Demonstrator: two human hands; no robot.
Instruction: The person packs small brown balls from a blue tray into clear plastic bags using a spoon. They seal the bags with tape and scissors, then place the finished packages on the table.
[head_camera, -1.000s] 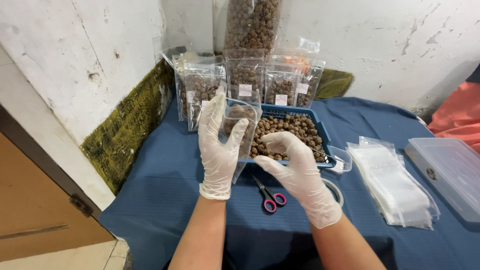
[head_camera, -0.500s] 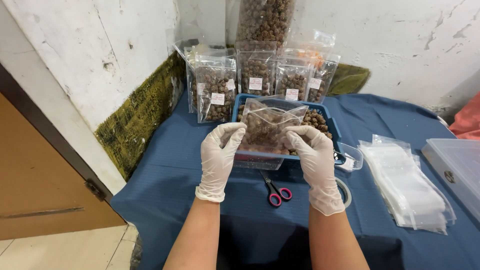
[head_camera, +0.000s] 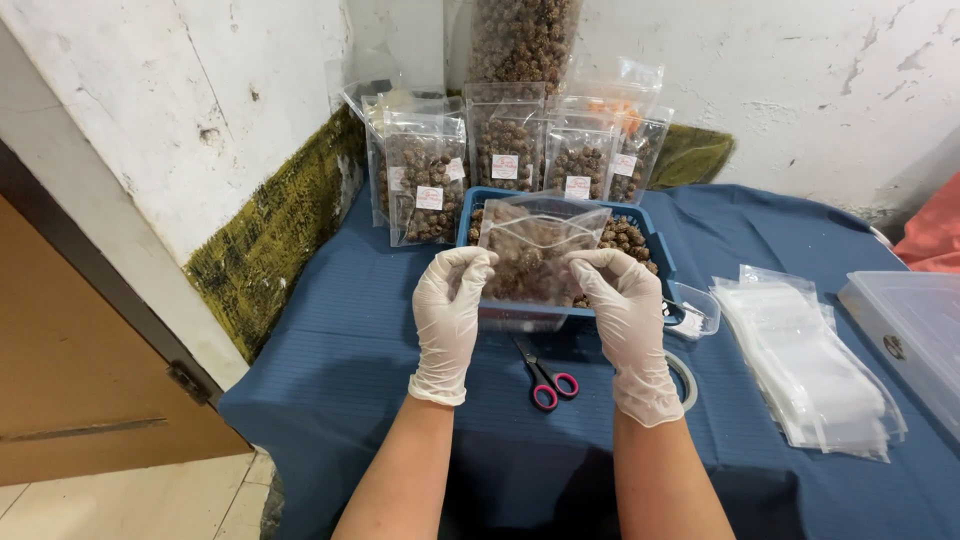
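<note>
While we look down past our forearms, the scene runs as follows, nearest first.

Tabletop: covered in a dark blue cloth, it carries everything we see.

Scissors: with pink handles, they lie flat on the cloth between our wrists, just below the raised bag.

Left hand: gloved in white, its grip is closed on the left edge of the clear bag, fingers curled over the front.

Right hand: also gloved, its grip is closed on the right edge of the same bag.

Clear bag: we hold it upright between both hands, above the near rim of the blue tray; brown round pieces fill its lower part.

Empty bags: a loose pile of flat clear pouches lies to our right, well apart from our hands.

Plastic box: clear, it sits at the far right edge, beside the pile.

Blue tray: behind the held bag, it holds loose brown pieces.

Filled bags: labelled pouches of the same brown pieces stand in a row behind the tray, against the white wall.
</note>
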